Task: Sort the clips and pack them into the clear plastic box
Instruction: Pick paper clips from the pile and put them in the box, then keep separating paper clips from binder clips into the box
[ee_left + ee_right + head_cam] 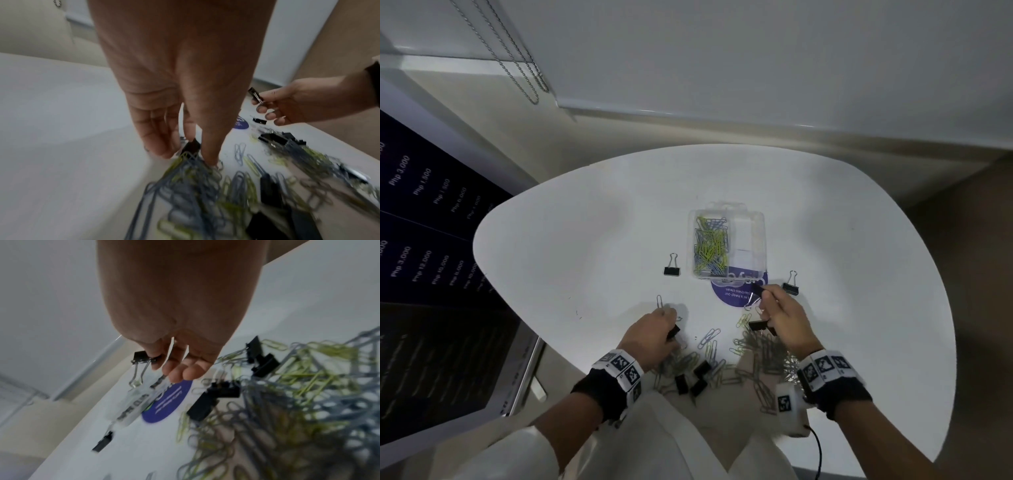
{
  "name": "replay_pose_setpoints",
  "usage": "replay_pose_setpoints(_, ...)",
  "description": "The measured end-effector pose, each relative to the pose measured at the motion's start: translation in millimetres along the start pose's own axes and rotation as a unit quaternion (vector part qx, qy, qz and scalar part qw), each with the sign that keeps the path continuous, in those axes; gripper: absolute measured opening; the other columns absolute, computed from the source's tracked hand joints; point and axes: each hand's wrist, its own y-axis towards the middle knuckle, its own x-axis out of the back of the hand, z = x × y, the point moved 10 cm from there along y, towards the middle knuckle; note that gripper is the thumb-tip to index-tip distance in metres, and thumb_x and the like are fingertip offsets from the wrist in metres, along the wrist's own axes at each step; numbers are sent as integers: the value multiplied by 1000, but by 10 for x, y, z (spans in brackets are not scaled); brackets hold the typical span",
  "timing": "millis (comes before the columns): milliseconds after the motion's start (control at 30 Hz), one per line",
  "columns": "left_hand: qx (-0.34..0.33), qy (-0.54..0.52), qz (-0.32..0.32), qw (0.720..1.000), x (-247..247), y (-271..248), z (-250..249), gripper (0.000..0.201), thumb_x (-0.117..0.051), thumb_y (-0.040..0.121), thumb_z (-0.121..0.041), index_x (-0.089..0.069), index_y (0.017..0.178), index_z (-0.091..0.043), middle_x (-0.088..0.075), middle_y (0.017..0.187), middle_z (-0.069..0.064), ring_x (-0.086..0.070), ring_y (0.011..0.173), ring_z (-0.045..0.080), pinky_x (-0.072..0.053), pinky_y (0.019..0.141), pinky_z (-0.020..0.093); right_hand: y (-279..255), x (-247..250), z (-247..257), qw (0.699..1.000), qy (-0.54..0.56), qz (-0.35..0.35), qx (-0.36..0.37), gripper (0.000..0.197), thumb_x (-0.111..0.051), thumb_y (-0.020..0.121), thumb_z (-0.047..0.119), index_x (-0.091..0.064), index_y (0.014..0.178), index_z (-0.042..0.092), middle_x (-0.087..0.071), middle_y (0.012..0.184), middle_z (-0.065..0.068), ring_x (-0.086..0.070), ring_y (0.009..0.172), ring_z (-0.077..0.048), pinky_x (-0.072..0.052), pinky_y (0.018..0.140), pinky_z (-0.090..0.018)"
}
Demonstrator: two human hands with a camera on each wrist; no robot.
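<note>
The clear plastic box point(753, 240) lies open mid-table, with yellow and blue paper clips point(710, 245) in its left compartment. A mixed pile of paper clips point(753, 356) and black binder clips point(700, 377) spreads along the table's near edge. My left hand point(671, 325) is down at the pile's left end and pinches a black binder clip point(192, 146). My right hand point(765, 296) is raised just short of the box and pinches another black binder clip point(142, 358) by its body, wire handles hanging down.
One loose binder clip point(672, 269) stands left of the box and another point(790, 286) to its right. A round purple sticker point(736, 294) lies under the box's near end. The white table point(585, 240) ends close behind the pile. A wall rises beyond the table.
</note>
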Motion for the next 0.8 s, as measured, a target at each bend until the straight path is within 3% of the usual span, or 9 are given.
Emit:
replay_pose_setpoints(67,-8,-21,-23,999,17,-5,-41,51,-62,87,-31,-37,127,-11,-54,119,10,-56,102,28,-48,79,35,16,118,-13,1000,0,-8,-7,17,-46,103,19,-62,104,24,-58,79,-5,-52,68,-17,-44,59,-15)
replay_pose_setpoints(133,-14,-42,-42,998,42,-7,-72,43,-61,87,-29,-40,122,-14,-54,117,8,-57,98,27,-47,76,34,50,189,-9,1000,-18,-18,2,15,-52,101,17,-64,106,24,-63,85,-6,-56,69,-17,-46,62,-13)
replay_pose_setpoints(233,-25,-34,-33,999,10,12,-110,42,-63,87,-31,-46,121,-12,-52,118,6,-55,102,25,-48,81,35,92,262,6,997,-57,-35,25,9,-65,93,19,-68,97,26,-72,90,-1,-67,80,-17,-56,74,-28)
replay_pose_setpoints(300,-30,-31,-26,999,18,29,-142,37,-64,86,-29,-48,115,-12,-51,116,6,-54,102,25,-47,82,34,88,312,79,990,-118,-57,48,4,-67,89,23,-66,92,25,-67,83,2,-65,74,-17,-56,69,-33)
replay_pose_setpoints(400,-54,-21,-18,998,26,47,-213,29,-61,86,-19,-47,111,-12,-51,113,8,-54,100,26,-44,79,33,34,487,305,964,-205,-142,89,6,-65,88,22,-62,87,18,-57,85,2,-57,75,-12,-44,65,-17)
replay_pose_setpoints(533,-84,-8,-26,996,16,42,-290,23,-52,83,-7,-50,106,-10,-52,113,11,-54,96,30,-40,72,30,133,703,133,962,-193,-192,14,21,-61,90,27,-52,74,16,-60,68,3,-59,64,-16,-40,55,-22)
replay_pose_setpoints(667,-75,-63,-40,994,81,20,-325,21,-53,74,-11,-49,95,-14,-51,100,4,-53,85,26,-33,65,26,240,798,-61,963,-201,-179,-22,14,-60,92,19,-68,99,10,-71,91,-6,-64,83,-21,-42,74,-21)
replay_pose_setpoints(733,-58,-125,-70,988,201,4,-293,24,-58,73,-18,-51,96,-19,-51,95,-2,-53,80,20,-38,65,25,221,845,-102,958,-203,-199,-21,23,-61,91,17,-66,112,10,-67,104,-11,-62,94,-26,-45,83,-28)
replay_pose_setpoints(800,-51,-179,-113,976,371,8,-255,30,-63,74,-22,-54,103,-22,-54,94,-3,-55,79,15,-45,69,25,148,847,-45,940,-253,-230,14,29,-65,87,19,-65,115,15,-61,111,-11,-55,101,-29,-44,89,-35)
